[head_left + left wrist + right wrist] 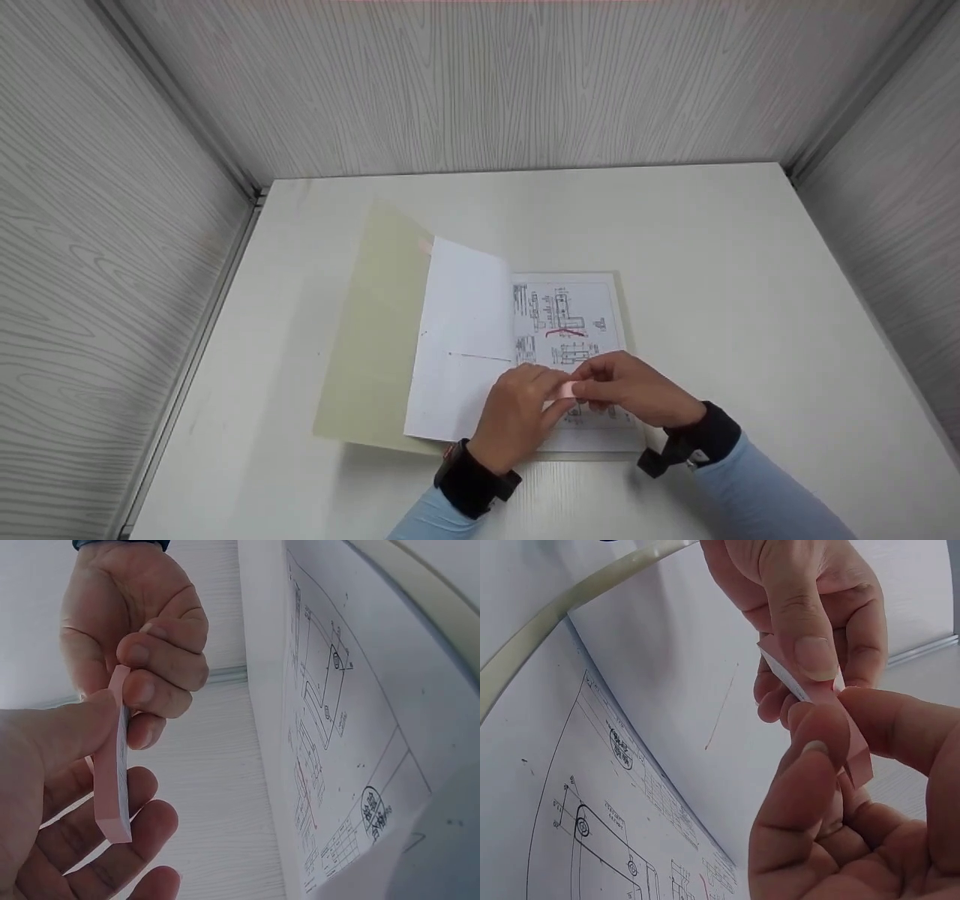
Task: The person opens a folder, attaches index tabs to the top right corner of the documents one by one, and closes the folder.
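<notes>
Over the lower right page, both hands meet at a small pink sticky-note pad [566, 390]. My left hand [516, 416] pinches it, its thumb flat along one face in the left wrist view. My right hand [637, 386] pinches the other end between thumb and curled fingers. Seen from the left wrist, the pink pad [109, 780] is a narrow block with a paler, marked side. Beneath the hands lies a printed technical drawing [547, 307] with a red pen stroke. A white page [465, 315] stands half-turned to the left.
The pale green folder [371, 337] lies open on the white table [712, 262], its left cover raised. A small pink tab [425, 246] shows at the turned page's upper edge. Wood-grain panels [480, 82] enclose the back and sides.
</notes>
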`<action>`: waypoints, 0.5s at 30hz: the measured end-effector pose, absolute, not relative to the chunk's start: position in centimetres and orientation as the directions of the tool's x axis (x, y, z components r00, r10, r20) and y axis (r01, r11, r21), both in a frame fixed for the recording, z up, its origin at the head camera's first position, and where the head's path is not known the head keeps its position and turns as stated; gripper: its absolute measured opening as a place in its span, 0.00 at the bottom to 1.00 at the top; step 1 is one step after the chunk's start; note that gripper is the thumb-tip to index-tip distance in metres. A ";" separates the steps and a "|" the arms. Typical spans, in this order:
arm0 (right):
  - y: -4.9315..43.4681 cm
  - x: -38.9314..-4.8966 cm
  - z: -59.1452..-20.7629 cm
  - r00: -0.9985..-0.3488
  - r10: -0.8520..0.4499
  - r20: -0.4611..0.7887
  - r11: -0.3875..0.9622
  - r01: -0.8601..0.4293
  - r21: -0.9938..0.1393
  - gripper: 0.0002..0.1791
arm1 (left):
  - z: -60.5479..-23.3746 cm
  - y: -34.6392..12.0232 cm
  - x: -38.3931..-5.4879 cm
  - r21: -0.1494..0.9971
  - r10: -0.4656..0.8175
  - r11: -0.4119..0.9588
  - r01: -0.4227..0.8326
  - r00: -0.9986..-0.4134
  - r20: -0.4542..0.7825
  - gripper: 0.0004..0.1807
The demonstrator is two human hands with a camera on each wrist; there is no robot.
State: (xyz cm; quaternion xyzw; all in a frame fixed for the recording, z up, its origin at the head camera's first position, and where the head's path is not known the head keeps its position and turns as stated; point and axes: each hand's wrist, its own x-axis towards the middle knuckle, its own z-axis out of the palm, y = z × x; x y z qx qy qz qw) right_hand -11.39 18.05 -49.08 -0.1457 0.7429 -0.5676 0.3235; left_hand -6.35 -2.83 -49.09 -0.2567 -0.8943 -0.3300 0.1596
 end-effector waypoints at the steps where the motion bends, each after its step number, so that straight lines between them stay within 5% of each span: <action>1: 18.1 -11.4 -49.1 -0.746 -0.590 -0.310 0.298 0.155 -0.942 0.15 | -49.0 -2.8 -6.3 0.523 0.346 0.641 0.563 -0.819 0.457 0.12; 8: 18.2 -11.5 -48.7 -0.734 -0.626 -0.263 0.103 0.256 -0.961 0.20 | -48.6 -2.7 -6.5 0.570 0.253 0.613 0.547 -0.820 0.514 0.14; 15: 17.8 -11.5 -48.0 -0.757 -0.606 -0.245 0.124 0.214 -0.969 0.18 | -48.5 -2.7 -6.5 0.555 0.227 0.613 0.562 -0.798 0.558 0.14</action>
